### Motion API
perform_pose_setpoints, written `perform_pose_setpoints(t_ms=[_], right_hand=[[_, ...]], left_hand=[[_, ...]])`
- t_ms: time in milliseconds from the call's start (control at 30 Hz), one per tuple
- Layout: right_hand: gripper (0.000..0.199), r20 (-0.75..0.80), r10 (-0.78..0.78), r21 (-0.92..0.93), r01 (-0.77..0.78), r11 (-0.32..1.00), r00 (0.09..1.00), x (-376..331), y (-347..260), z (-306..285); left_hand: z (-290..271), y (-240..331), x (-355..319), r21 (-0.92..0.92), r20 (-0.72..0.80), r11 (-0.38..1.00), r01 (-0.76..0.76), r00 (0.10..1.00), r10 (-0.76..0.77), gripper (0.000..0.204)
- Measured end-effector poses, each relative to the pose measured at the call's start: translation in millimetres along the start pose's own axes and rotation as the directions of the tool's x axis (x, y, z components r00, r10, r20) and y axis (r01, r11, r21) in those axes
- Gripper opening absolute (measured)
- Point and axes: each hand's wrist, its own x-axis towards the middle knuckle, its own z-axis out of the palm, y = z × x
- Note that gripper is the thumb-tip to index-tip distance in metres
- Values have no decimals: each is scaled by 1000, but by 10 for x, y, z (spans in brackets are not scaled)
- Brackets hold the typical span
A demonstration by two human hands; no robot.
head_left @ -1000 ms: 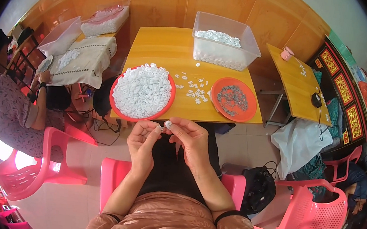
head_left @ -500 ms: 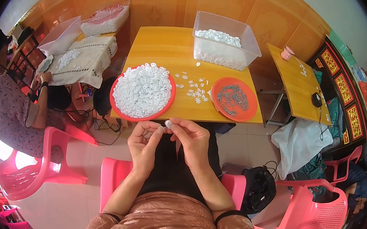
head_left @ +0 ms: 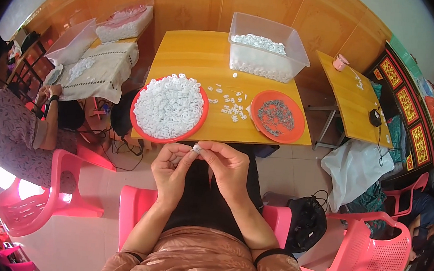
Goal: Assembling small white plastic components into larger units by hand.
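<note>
**Two hands pinching one small white part at the table edge**

Head view. At frame centre the left hand (head_left: 171, 169) and right hand (head_left: 228, 167) meet, fingertips closed together on a small white piece (head_left: 197, 147) held just below the near edge of the yellow table (head_left: 194, 53). Judged from the grip, the work goes best with the piece kept steady between both thumbs and forefingers, close to the body. Directly above, the red tray of white rings (head_left: 170, 107) lies nearest; loose white pieces (head_left: 231, 104) lie centre, the orange dish of dark metal parts (head_left: 277, 116) right of them, the clear bin (head_left: 266, 48) at upper centre. A seated person (head_left: 9, 124) occupies the left edge. Nothing blocks the hands.
</note>
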Motion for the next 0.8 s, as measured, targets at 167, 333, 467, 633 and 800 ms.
perform_pose_setpoints(t_ms=[167,333,467,633,800], right_hand=[[18,38,49,55,-52,997,998,-6,-121,-17],[18,37,31,44,-32,999,999,-14,-136,-16],[17,23,16,35,-16,999,1000,-20,-144,-1],[11,55,-91,-218,101,971,994,-47,-213,23],[11,40,-17,-51,19,999,999,-4,-175,-47]], left_hand=[[-86,-21,15,-115,78,993,33,997,-24,12],[-117,-35,22,-125,146,992,25,989,-7,14],[-69,-4,15,-111,125,993,27,992,-13,15],[-11,-45,-56,-14,10,997,-73,997,73,16],[-77,-27,-32,64,62,997,-40,997,36,22]])
